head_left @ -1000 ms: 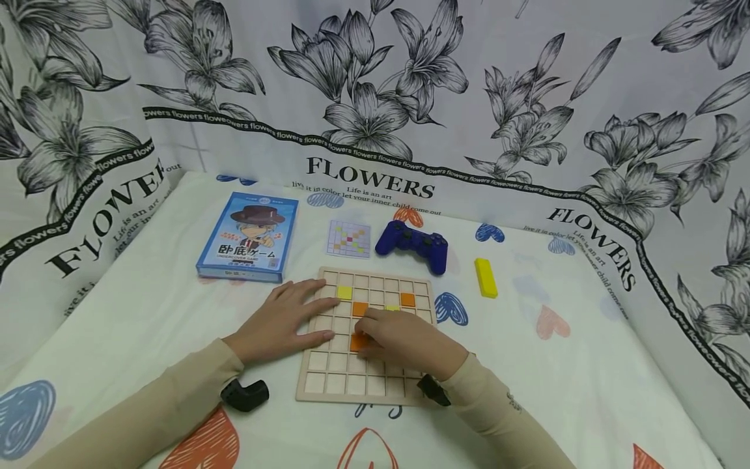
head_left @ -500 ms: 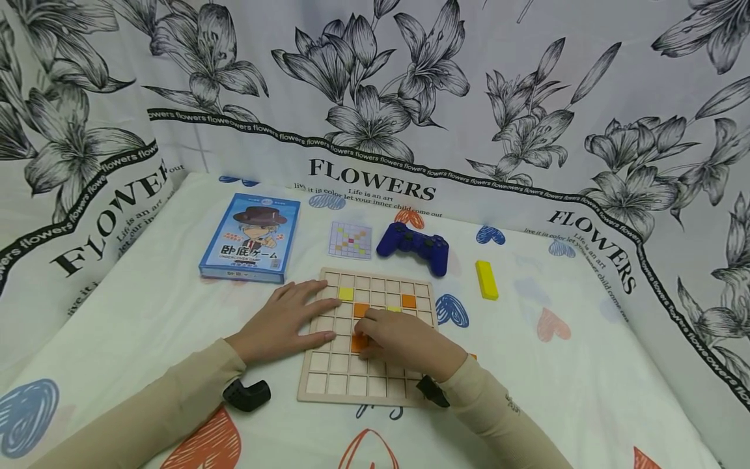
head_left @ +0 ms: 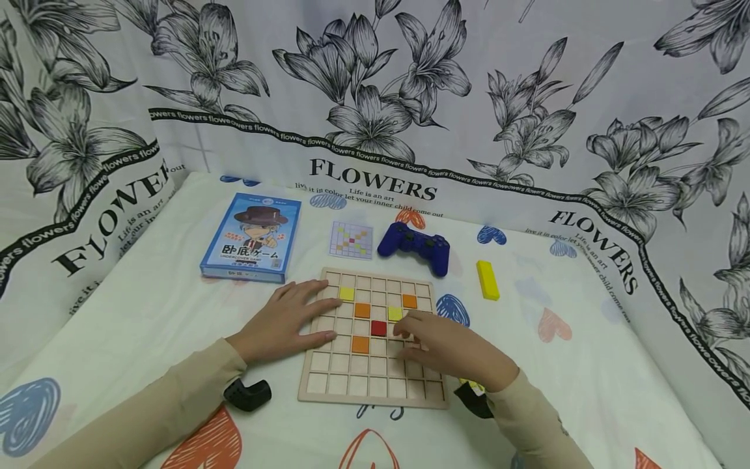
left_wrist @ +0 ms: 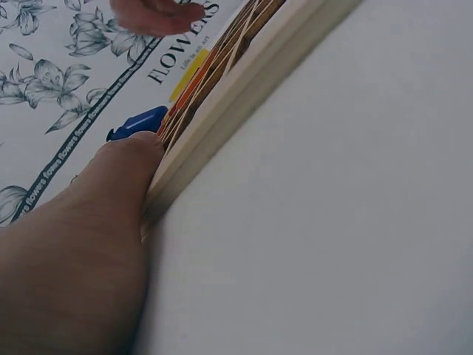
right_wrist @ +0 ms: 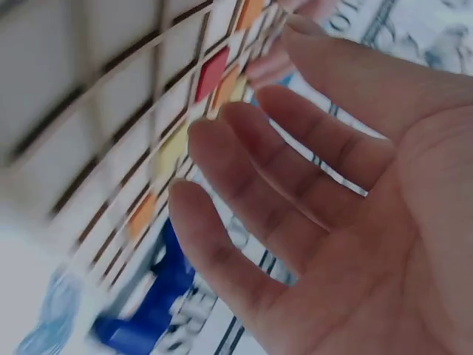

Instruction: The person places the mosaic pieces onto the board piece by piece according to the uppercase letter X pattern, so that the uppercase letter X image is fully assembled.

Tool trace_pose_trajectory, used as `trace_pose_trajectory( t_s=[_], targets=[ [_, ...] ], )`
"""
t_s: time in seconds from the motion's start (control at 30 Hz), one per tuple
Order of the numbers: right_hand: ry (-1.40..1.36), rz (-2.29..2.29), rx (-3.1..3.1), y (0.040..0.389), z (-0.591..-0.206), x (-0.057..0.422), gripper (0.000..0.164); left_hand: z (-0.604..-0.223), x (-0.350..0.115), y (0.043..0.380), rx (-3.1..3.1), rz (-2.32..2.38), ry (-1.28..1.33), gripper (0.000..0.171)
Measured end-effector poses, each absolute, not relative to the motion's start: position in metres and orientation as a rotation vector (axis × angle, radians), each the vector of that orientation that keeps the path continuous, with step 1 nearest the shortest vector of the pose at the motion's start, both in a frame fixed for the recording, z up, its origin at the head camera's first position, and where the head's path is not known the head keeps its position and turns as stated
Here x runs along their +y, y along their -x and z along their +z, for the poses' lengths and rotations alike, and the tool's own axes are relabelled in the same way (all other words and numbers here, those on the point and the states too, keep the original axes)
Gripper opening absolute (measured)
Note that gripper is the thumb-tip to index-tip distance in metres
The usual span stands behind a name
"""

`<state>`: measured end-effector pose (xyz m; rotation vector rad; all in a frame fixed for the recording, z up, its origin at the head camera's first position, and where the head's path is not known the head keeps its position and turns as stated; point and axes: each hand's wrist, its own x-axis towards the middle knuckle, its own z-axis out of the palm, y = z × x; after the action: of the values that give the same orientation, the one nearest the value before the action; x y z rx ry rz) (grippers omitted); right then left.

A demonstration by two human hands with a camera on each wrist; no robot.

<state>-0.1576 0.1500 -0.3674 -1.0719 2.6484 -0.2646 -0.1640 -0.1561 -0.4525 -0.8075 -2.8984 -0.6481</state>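
A wooden grid board lies flat on the cloth. Set in its cells are a red tile, yellow tiles and orange tiles. Over the board's left edge my left hand rests with spread, straight fingers; the left wrist view shows its thumb against the board's side. My right hand hovers above the right half of the board, right of the red tile. In the right wrist view its fingers are loosely bent, apart, with nothing between them.
Behind the board lie a blue card-game box, a small patterned grid card and a dark blue game controller. A yellow block sits to the right. Something yellow is partly hidden by the right wrist.
My right hand has pulled back to the right and its fingers have parted. The red tile, hidden before, now shows in its cell. The left hand has stayed put.
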Motion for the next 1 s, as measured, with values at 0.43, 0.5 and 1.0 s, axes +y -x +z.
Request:
trace_pose_trajectory(
  t_s=[0.43, 0.5, 1.0],
  targets=[
    [0.837, -0.394, 2.744, 0.132, -0.373, 0.248, 0.025, -0.454, -0.156, 0.166, -2.867, -0.65, 0.812, 0.066],
    [0.802, -0.415, 2.723, 0.131, -0.373, 0.254, 0.026, -0.454, -0.155, 0.165, -2.867, -0.652, 0.813, 0.065],
    [0.787, -0.332, 2.817, 0.137, -0.386, 0.259, 0.022, -0.454, -0.156, 0.164, -2.864, -0.668, 0.808, 0.064]
  ],
)
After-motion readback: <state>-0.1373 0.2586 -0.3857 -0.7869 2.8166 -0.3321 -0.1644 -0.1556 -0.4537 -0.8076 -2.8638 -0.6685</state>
